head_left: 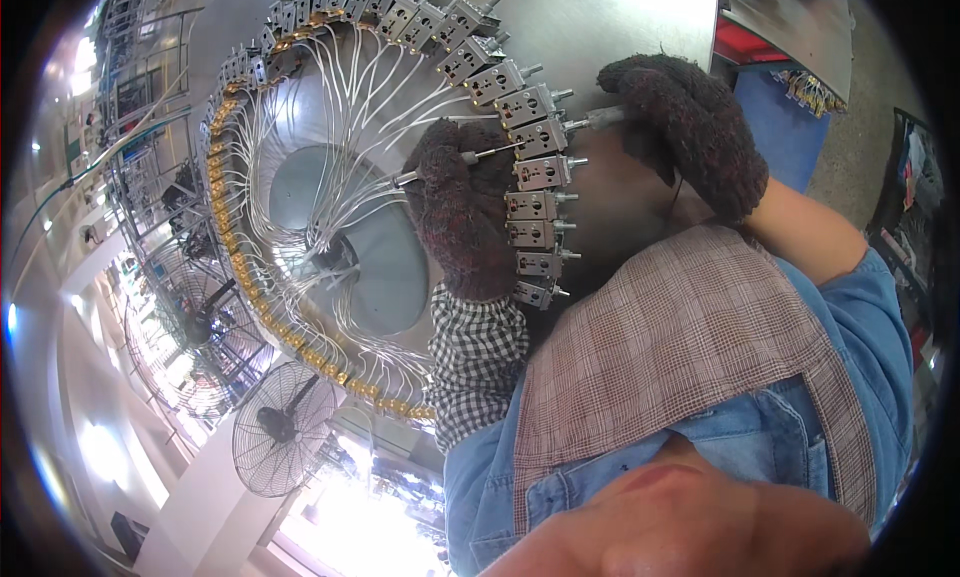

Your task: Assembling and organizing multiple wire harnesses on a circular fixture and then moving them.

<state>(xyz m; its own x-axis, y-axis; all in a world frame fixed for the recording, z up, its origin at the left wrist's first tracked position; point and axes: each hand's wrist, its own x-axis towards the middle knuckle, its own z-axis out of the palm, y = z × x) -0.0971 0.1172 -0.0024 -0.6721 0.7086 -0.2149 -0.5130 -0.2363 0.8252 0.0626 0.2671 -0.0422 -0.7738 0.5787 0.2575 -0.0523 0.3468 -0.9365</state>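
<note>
Grey metal bench [600, 17], factory hall w/ floor fan [283, 427] standing in bkgd. Left hand [462, 202], gloved, is lying inside ring fixture [300, 207], fingers closed round thin metal rod [480, 155]. Right hand [690, 127] is gripping a driver tool [605, 117] just outside, tip touching switch block [538, 135]. White wires [350, 107] are crowding ring interior.

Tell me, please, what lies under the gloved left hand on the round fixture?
Under the left hand run white wires and a thin metal rod; the fixture surface beneath the palm is covered.
</note>
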